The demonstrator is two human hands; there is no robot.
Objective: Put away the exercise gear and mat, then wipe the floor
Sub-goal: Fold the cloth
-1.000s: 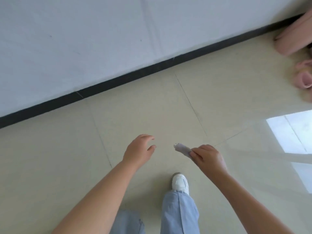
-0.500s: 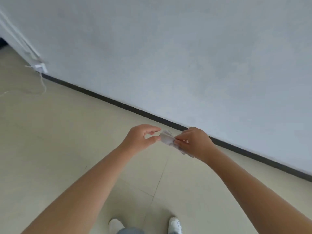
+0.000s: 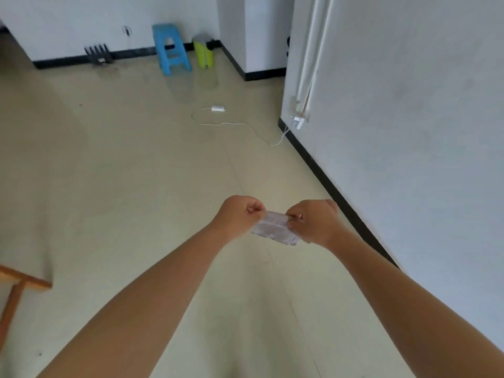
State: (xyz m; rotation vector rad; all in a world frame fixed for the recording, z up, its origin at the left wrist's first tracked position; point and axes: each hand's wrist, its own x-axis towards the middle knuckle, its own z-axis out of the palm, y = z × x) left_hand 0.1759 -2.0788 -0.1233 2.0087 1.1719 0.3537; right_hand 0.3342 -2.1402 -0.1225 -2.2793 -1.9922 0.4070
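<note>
A small crumpled white tissue [image 3: 274,229] is stretched between both hands at chest height above the beige tiled floor [image 3: 131,165]. My left hand [image 3: 240,214] pinches its left edge between thumb and fingers. My right hand [image 3: 313,221] pinches its right edge, fingers curled. No exercise gear or mat is in view.
A white wall with black skirting [image 3: 335,192] runs along the right. Far ahead stand a blue plastic stool [image 3: 170,49], a green bin [image 3: 203,54] and a dark rack [image 3: 98,54]. A white cable with adapter [image 3: 218,108] lies on the floor. A wooden furniture corner [image 3: 19,282] sits at the left.
My view has swung left from the wall to the open room. My left hand has come over and now pinches the tissue, which is pulled out between both hands.
</note>
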